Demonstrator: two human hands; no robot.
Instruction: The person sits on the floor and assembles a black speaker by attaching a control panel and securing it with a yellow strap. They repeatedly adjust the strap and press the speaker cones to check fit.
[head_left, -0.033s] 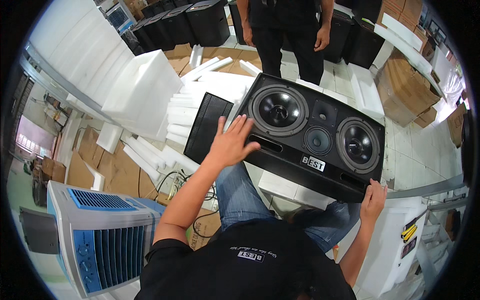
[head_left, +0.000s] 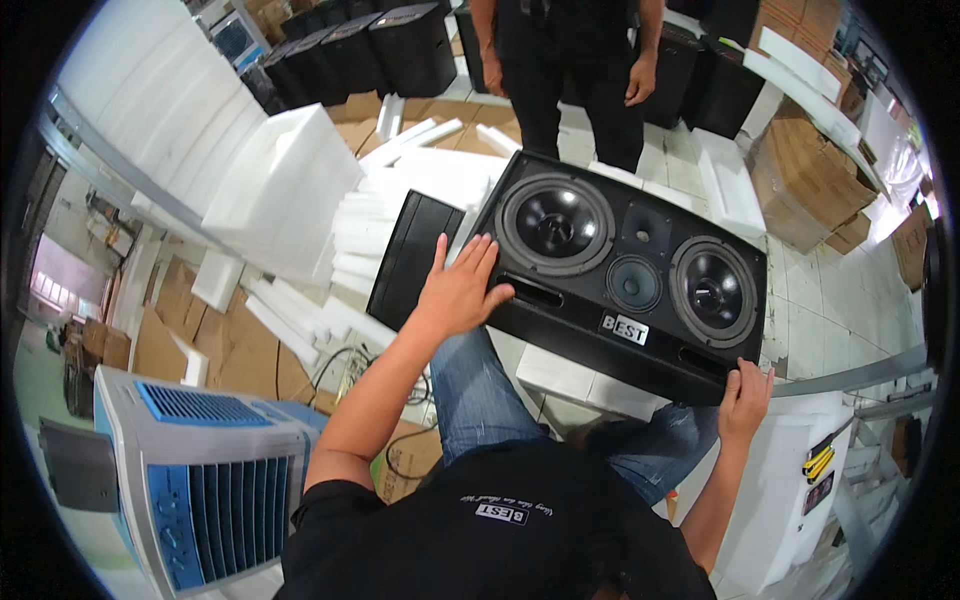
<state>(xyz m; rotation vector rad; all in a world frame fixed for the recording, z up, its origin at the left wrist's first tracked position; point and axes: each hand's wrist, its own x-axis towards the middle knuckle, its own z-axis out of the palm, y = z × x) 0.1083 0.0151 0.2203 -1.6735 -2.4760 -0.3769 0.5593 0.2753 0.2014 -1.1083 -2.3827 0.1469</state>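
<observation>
A long black speaker cabinet point(head_left: 570, 305) lies tilted across my knees with its front face up. Two large cone drivers point(head_left: 555, 225) sit at either end, with a smaller round driver point(head_left: 634, 283) and a square tweeter plate between them. My left hand point(head_left: 457, 288) rests on the cabinet's left edge, fingers spread, beside a slot. At the near right corner my right hand point(head_left: 743, 398) has its bent fingers on the edge; its underside grip is hidden. A black panel point(head_left: 413, 255) with a fine-textured face stands just left of the cabinet, close to my left hand.
White foam blocks and strips point(head_left: 365, 235) lie behind and left. A grey-blue air cooler point(head_left: 215, 480) stands near left, with loose cables point(head_left: 345, 365) beside it. Another person point(head_left: 575, 70) stands beyond the cabinet. A yellow-handled cutter point(head_left: 818, 463) lies on white foam at right.
</observation>
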